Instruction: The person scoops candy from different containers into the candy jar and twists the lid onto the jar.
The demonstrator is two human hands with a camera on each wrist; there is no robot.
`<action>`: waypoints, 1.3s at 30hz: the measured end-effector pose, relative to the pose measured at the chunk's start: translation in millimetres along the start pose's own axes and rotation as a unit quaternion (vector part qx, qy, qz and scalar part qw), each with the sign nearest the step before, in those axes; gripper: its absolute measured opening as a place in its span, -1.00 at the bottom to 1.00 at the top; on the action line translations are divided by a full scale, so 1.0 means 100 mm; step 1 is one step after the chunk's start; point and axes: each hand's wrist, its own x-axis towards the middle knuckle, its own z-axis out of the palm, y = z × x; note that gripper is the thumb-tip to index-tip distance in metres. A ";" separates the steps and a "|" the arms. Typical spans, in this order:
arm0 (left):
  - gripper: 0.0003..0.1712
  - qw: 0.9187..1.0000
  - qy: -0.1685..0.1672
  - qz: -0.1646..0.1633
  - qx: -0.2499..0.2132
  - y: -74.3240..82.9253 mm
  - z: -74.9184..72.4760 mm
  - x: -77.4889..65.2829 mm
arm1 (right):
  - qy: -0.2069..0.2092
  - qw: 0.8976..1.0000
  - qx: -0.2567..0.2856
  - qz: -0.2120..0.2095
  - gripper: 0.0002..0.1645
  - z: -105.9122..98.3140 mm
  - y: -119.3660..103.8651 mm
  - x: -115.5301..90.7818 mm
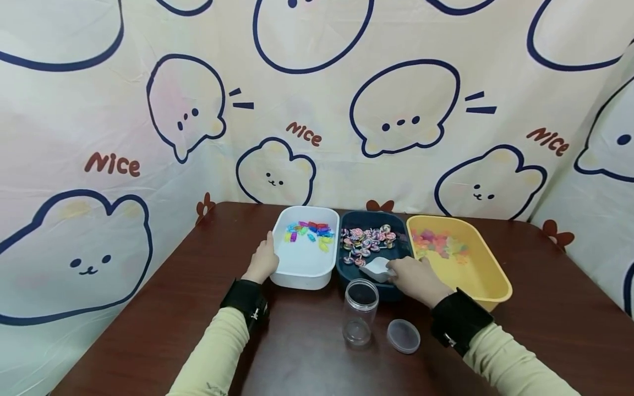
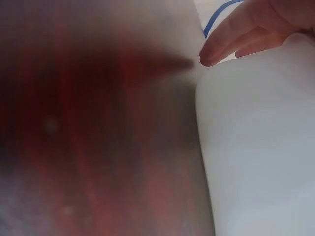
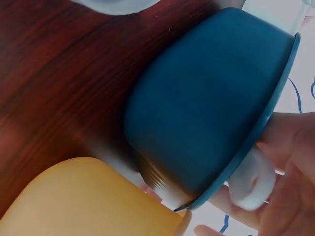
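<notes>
My left hand (image 1: 262,260) grips the left rim of a white tub (image 1: 303,275), which has small colourful wrapped pieces (image 1: 312,231) in it. In the left wrist view, the fingers (image 2: 231,34) are at the rim, and part of the hand is out of frame. My right hand (image 1: 421,279) holds a white scoop (image 1: 377,268) by its handle, inside a dark blue tub (image 1: 373,218) of swirl lollipops (image 1: 366,242). The right wrist view shows the scoop's handle (image 3: 253,182) in the fingers just beyond the blue rim.
A clear open jar (image 1: 359,313) stands in front of the blue tub, its round lid (image 1: 403,336) lying to the right. The yellow tub (image 1: 487,275) at right holds pink and yellow pieces (image 1: 438,245). A patterned cloth (image 1: 337,110) hangs behind the brown table (image 1: 297,341).
</notes>
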 end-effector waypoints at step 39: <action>-0.22 0.999 0.029 -0.025 0.009 0.04 0.06 0.04 | -0.103 0.980 -0.150 -0.075 -0.68 -0.36 -0.96 1.23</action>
